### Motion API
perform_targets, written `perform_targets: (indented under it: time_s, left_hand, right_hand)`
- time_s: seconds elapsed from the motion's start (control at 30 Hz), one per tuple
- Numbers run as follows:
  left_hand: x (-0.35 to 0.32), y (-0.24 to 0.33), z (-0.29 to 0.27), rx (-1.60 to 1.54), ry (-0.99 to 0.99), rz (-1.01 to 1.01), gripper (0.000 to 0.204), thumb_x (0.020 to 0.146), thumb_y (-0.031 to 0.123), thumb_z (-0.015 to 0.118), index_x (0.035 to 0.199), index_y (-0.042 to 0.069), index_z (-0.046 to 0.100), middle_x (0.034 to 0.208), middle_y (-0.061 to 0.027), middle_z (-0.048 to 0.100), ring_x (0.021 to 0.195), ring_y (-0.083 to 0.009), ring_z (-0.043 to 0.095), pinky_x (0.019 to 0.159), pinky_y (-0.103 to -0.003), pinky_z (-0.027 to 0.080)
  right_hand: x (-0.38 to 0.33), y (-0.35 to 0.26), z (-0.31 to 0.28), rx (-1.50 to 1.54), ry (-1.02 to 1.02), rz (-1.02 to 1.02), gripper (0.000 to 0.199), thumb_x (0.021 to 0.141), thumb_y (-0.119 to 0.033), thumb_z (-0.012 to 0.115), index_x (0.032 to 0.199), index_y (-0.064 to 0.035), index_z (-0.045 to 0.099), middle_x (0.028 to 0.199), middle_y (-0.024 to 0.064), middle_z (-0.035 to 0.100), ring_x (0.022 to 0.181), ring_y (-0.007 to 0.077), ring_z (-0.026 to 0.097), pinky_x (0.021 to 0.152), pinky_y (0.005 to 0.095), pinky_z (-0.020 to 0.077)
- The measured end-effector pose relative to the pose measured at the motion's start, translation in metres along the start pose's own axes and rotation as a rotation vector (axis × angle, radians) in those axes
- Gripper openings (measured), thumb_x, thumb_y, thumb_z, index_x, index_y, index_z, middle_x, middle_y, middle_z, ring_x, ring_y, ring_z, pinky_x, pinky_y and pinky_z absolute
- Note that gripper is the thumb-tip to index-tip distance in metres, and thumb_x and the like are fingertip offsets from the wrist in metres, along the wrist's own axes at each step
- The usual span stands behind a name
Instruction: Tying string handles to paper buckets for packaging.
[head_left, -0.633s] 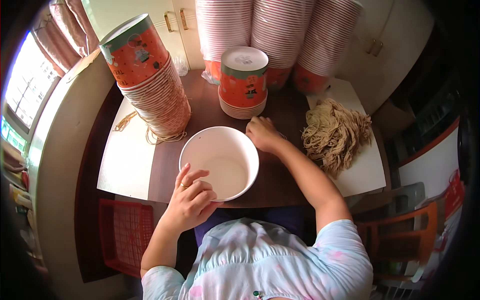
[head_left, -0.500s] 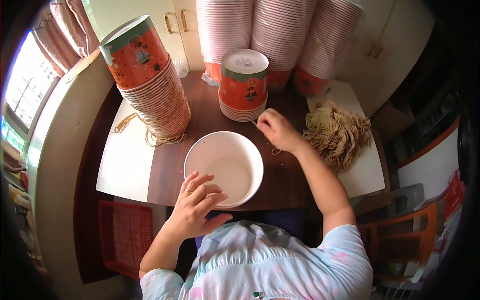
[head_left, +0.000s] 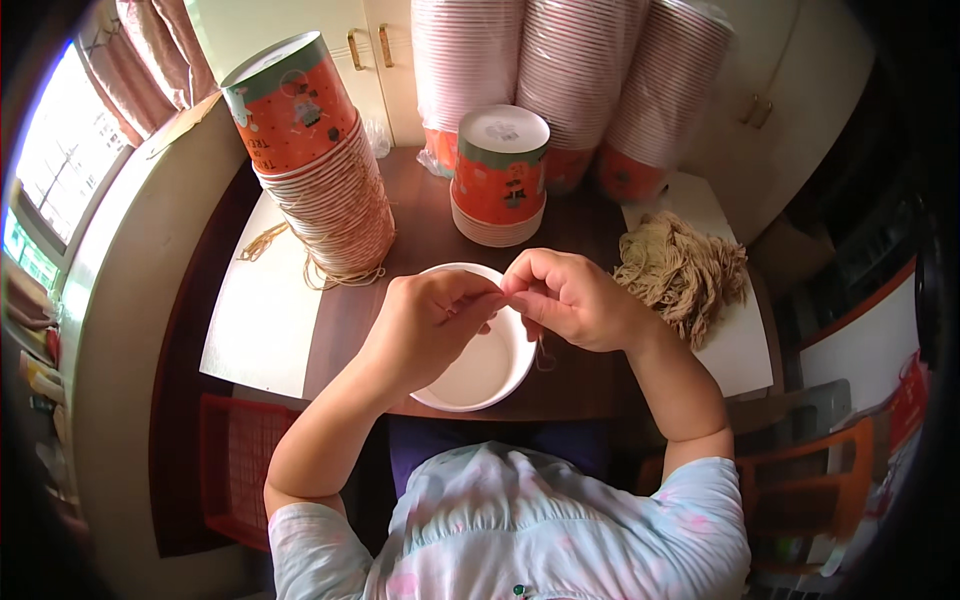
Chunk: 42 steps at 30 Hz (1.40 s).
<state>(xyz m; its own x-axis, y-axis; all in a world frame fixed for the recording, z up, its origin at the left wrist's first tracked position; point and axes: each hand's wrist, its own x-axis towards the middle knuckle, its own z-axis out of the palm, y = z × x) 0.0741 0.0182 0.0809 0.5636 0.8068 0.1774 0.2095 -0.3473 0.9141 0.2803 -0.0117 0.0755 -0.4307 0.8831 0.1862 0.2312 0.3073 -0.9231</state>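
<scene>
A white-lined paper bucket (head_left: 522, 375) stands mouth up at the table's near edge. Over its far rim my two hands meet, fingertips together. My left hand (head_left: 435, 322) is closed in a pinch, and its fingers cover whatever is between them. My right hand (head_left: 572, 300) pinches too, its thumb and forefinger touching the left fingertips. A thin cord (head_left: 545, 355) hangs below the right hand beside the bucket; its upper part is hidden by the fingers. Beyond the hands a short stack of upturned orange-and-green buckets (head_left: 500, 180) stands on the table.
At the left rises a tall stack of upturned buckets (head_left: 305, 120) with cords around it. A heap of tan cords (head_left: 685, 270) lies on a white board at the right. Plastic-wrapped bucket stacks (head_left: 580, 70) stand behind. A red crate (head_left: 230, 470) sits below left, a wooden chair (head_left: 815, 480) at right.
My right hand has come from beside the short stack toward the bucket. The left hand has left the near rim, moved up and closed into a pinch against the right.
</scene>
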Motion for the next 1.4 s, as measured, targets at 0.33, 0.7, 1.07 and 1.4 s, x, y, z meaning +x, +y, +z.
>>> perform_targets:
  time_s: [0.33,0.7,1.07,1.4]
  left_hand:
    - [0.006,0.001,-0.018,-0.065,0.040,-0.005,0.020,0.089,0.015,0.065,0.088,-0.004,0.062,0.071,-0.0045,0.062,0.066,-0.0070,0.059,0.059,-0.022,0.048]
    - [-0.005,-0.082,-0.038,0.279,0.107,-0.230,0.045,0.073,0.012,0.064,0.115,-0.003,0.056,0.081,-0.0126,0.063,0.071,-0.0217,0.063,0.068,-0.032,0.051]
    - [-0.043,-0.082,0.020,-0.420,0.213,-0.299,0.041,0.092,0.017,0.059,0.126,-0.004,0.048,0.089,-0.0060,0.063,0.068,-0.0098,0.060,0.060,-0.023,0.049]
    - [-0.033,-0.097,0.010,-0.340,0.280,-0.267,0.026,0.097,0.013,0.049,0.115,-0.003,0.059,0.079,-0.0032,0.063,0.063,-0.0073,0.058,0.057,-0.021,0.047]
  right_hand:
    - [0.012,-0.010,0.024,-0.339,0.377,-0.348,0.006,0.084,0.000,0.064,0.089,-0.0002,0.061,0.076,0.0053,0.059,0.065,0.0098,0.054,0.060,0.0234,0.0455]
    - [0.037,0.008,0.036,-0.175,0.111,0.251,0.013,0.085,-0.010,0.063,0.085,0.0026,0.064,0.073,0.0041,0.064,0.067,0.0073,0.055,0.061,0.0268,0.0462]
    - [0.047,0.045,0.044,-0.324,0.090,0.324,0.014,0.085,-0.011,0.061,0.085,0.0020,0.065,0.078,0.0100,0.067,0.072,0.0162,0.062,0.065,0.0316,0.0494]
    - [0.050,0.051,0.046,-0.244,0.111,0.351,0.013,0.085,-0.010,0.062,0.086,0.0030,0.065,0.078,0.0103,0.067,0.072,0.0154,0.062,0.065,0.0314,0.0494]
